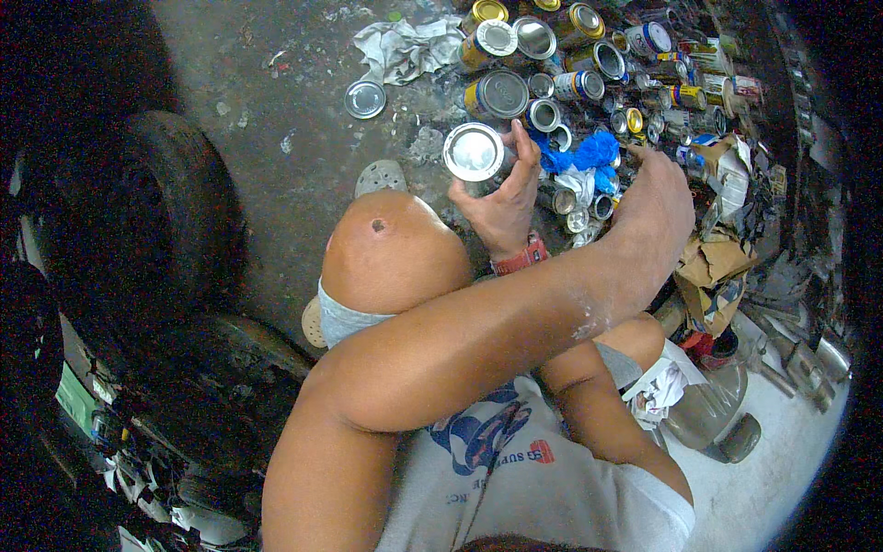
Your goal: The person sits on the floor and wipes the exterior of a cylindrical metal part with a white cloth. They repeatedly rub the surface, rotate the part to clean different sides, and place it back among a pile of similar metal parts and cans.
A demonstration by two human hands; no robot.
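My right hand (510,198), with a red watch at its wrist, grips a round metal can (473,151) by its side, thumb on the left and fingers on the right. The can's shiny silver top faces up. My left forearm crosses over my right arm, and my left hand (655,198) reaches down among the cans at the right. Its fingers bend away from view, so what they touch is hidden. Just left of these fingers lies a crumpled blue cloth or glove (593,152), with small open cans (602,207) below it.
Many paint cans (498,94) crowd the upper right. A round lid (365,99) and a crumpled whitish rag (409,46) lie on the stained floor. Torn cardboard (713,267) stands at the right, near a clear plastic container (708,405). A tyre (175,202) is at the left.
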